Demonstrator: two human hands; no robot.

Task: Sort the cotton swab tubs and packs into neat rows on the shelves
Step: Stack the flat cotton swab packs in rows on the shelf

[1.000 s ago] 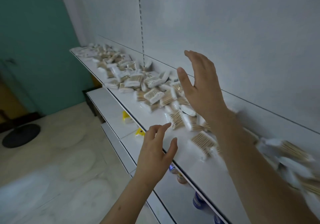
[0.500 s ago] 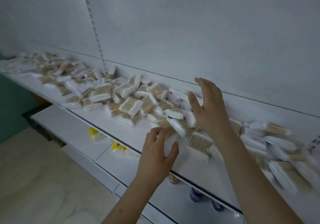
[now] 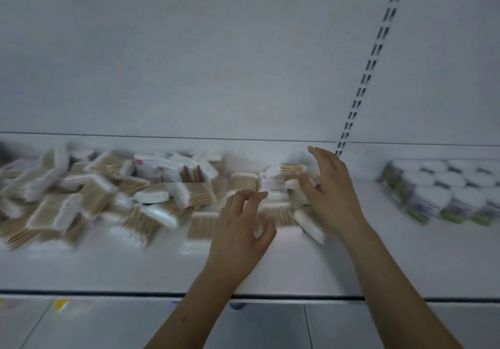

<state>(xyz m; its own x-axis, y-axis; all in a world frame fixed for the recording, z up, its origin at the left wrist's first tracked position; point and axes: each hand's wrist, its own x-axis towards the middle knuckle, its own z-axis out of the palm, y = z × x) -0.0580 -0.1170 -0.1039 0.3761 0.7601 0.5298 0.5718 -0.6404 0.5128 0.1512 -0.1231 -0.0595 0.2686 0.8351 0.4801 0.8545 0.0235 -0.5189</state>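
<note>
**Loose packs to be squared at the shelf's back edge**

White shelf (image 3: 378, 262) carries a jumbled heap of packs (image 3: 108, 200) along its back and left. Left hand (image 3: 240, 237) is loosely curled, holding nothing; right hand (image 3: 330, 191) is spread against the heap's right end. Packs should be gathered flat and aligned. Tubs (image 3: 443, 191) already occupy the right end.

Dim white back panel (image 3: 216, 51) with a slotted upright (image 3: 370, 64).
</note>
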